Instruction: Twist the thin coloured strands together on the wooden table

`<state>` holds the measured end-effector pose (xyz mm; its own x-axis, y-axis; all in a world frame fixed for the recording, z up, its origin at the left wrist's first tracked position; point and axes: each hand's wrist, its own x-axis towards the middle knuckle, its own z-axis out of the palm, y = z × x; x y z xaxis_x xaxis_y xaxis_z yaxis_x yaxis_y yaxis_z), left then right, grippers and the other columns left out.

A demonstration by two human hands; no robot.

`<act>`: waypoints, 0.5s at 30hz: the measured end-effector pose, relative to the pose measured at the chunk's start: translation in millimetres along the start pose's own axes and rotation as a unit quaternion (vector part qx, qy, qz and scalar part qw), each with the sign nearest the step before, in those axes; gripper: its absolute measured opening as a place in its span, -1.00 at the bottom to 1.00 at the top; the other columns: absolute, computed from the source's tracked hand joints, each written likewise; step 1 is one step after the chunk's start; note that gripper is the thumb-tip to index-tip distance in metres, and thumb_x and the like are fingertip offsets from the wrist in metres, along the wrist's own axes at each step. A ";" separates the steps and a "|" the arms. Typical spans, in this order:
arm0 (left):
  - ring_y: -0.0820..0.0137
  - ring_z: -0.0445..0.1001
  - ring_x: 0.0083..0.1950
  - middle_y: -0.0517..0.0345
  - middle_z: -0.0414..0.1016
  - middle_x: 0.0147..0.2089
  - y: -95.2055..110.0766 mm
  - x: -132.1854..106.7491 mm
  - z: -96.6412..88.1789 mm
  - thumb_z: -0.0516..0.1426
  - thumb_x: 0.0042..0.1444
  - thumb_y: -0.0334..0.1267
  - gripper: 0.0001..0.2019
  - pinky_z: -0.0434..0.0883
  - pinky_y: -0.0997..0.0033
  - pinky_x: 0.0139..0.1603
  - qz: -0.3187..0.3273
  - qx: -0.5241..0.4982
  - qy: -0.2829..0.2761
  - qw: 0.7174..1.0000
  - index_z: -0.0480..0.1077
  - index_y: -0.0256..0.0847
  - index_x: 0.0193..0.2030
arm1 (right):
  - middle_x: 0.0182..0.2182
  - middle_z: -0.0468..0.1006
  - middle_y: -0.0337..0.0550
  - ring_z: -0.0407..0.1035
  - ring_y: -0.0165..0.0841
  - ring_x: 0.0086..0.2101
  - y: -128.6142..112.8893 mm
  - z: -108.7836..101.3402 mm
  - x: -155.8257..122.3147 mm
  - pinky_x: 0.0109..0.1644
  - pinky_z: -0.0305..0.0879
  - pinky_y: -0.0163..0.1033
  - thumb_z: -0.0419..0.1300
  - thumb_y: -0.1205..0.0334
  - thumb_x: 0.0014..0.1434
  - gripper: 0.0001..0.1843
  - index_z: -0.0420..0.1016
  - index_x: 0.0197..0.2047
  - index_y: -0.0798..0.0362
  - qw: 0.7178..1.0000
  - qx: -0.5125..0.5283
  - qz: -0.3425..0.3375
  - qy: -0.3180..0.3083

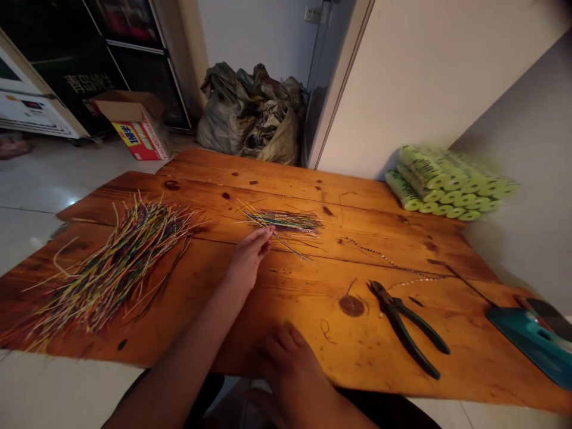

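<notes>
My left hand (252,253) reaches over the middle of the table, thumb and fingers pinched on a few thin wires (290,247). They lie at the near edge of a small bundle of coloured wires (290,221). Close to the table's front edge is my right hand (292,369), dim and slightly blurred, its thumb apart from the loosely bent fingers and nothing visible in it. A larger pile of multicoloured wires (129,262) spreads across the left side of the table. Pliers (397,319) with dark handles lie to the right of my right hand.
The wooden table (286,286) holds a twisted cord (384,257), a teal tool with a dark rod (527,339) at right, and stacked green rolls (447,182) at the back. Beyond stand bulky sacks (254,116) and an open cardboard box (138,128).
</notes>
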<state>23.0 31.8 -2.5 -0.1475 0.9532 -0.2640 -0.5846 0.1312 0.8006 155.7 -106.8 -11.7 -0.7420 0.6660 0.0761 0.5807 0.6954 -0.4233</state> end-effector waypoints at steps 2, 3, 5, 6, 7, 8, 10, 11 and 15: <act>0.69 0.32 -0.44 0.23 0.49 -0.33 -0.2 0.3 -0.3 0.29 -0.23 -0.26 -0.78 0.28 0.71 -0.36 -0.002 -0.001 -0.004 1.000 0.52 -0.20 -0.35 | -0.33 0.47 -0.20 0.24 -0.27 -0.28 -0.5 11.3 -1.6 -0.13 0.17 -0.14 0.12 0.07 0.11 -0.73 0.41 -0.15 0.00 0.999 -0.025 -0.025 0.014; 0.69 0.32 -0.45 0.23 0.49 -0.32 -0.3 0.4 -0.5 0.29 -0.23 -0.26 -0.78 0.29 0.71 -0.36 -0.003 -0.001 -0.006 1.000 0.52 -0.20 -0.35 | -0.35 0.46 -0.21 0.24 -0.28 -0.30 -0.3 16.9 -2.1 -0.17 0.19 -0.15 0.12 0.12 0.12 -0.78 0.42 -0.18 0.00 0.999 -0.035 -0.024 0.031; 0.69 0.32 -0.45 0.23 0.49 -0.33 -0.6 0.4 -0.9 0.29 -0.22 -0.25 -0.77 0.29 0.70 -0.36 -0.005 0.001 -0.008 1.000 0.52 -0.20 -0.34 | -0.41 0.44 -0.22 0.24 -0.30 -0.36 -0.6 26.6 -2.8 -0.27 0.20 -0.19 0.10 0.21 0.15 -0.88 0.42 -0.27 0.01 0.996 -0.046 -0.019 0.070; 0.69 0.33 -0.45 0.23 0.49 -0.33 -0.8 0.3 -1.1 0.29 -0.23 -0.25 -0.77 0.29 0.70 -0.36 -0.007 0.000 -0.009 1.000 0.52 -0.20 -0.34 | -0.43 0.43 -0.21 0.23 -0.31 -0.38 -1.2 30.3 -3.2 -0.31 0.20 -0.20 0.07 0.23 0.16 -0.89 0.41 -0.30 0.01 0.995 -0.050 -0.020 0.088; 0.69 0.33 -0.45 0.23 0.49 -0.33 -0.8 0.2 -1.2 0.30 -0.23 -0.25 -0.76 0.29 0.70 -0.37 -0.008 -0.001 -0.007 1.000 0.52 -0.20 -0.34 | -0.46 0.42 -0.20 0.23 -0.31 -0.40 -2.1 33.0 -3.6 -0.34 0.20 -0.22 0.05 0.24 0.18 -0.87 0.41 -0.33 0.03 0.993 -0.054 -0.027 0.103; 0.69 0.33 -0.45 0.23 0.49 -0.34 -0.9 0.1 -1.2 0.30 -0.23 -0.25 -0.76 0.29 0.70 -0.37 -0.010 -0.003 -0.005 1.000 0.52 -0.20 -0.34 | -0.48 0.41 -0.19 0.23 -0.32 -0.42 -3.0 34.7 -4.3 -0.36 0.20 -0.22 0.01 0.26 0.20 -0.83 0.41 -0.35 0.04 0.991 -0.059 -0.036 0.116; 0.68 0.33 -0.44 0.23 0.49 -0.34 -1.1 -0.2 -1.2 0.30 -0.24 -0.26 -0.76 0.29 0.70 -0.37 -0.014 -0.007 -0.001 1.000 0.52 -0.21 -0.34 | -0.51 0.39 -0.17 0.22 -0.33 -0.45 -4.3 36.1 -5.9 -0.37 0.20 -0.23 -0.04 0.28 0.22 -0.77 0.40 -0.36 0.06 0.987 -0.064 -0.055 0.135; 0.68 0.33 -0.44 0.23 0.49 -0.35 -1.2 -0.3 -1.2 0.30 -0.24 -0.26 -0.77 0.29 0.71 -0.37 -0.015 -0.009 0.000 1.000 0.52 -0.21 -0.34 | -0.52 0.39 -0.16 0.22 -0.32 -0.45 -4.5 36.1 -6.9 -0.37 0.20 -0.22 -0.06 0.29 0.22 -0.76 0.41 -0.35 0.07 0.986 -0.063 -0.062 0.142; 0.67 0.33 -0.44 0.22 0.48 -0.36 -1.9 0.0 -1.7 0.29 -0.22 -0.28 -0.78 0.29 0.71 -0.38 -0.017 -0.007 -0.004 1.000 0.52 -0.22 -0.34 | -0.51 0.41 -0.14 0.24 -0.32 -0.44 -3.5 36.3 -10.2 -0.37 0.24 -0.21 -0.10 0.30 0.23 -0.72 0.41 -0.33 0.10 0.984 -0.044 -0.078 0.154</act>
<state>22.8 31.1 -4.9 -0.1208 0.9503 -0.2870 -0.5999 0.1605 0.7838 149.1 -125.9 -43.8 -0.6960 0.5901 0.4090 0.5045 0.8073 -0.3062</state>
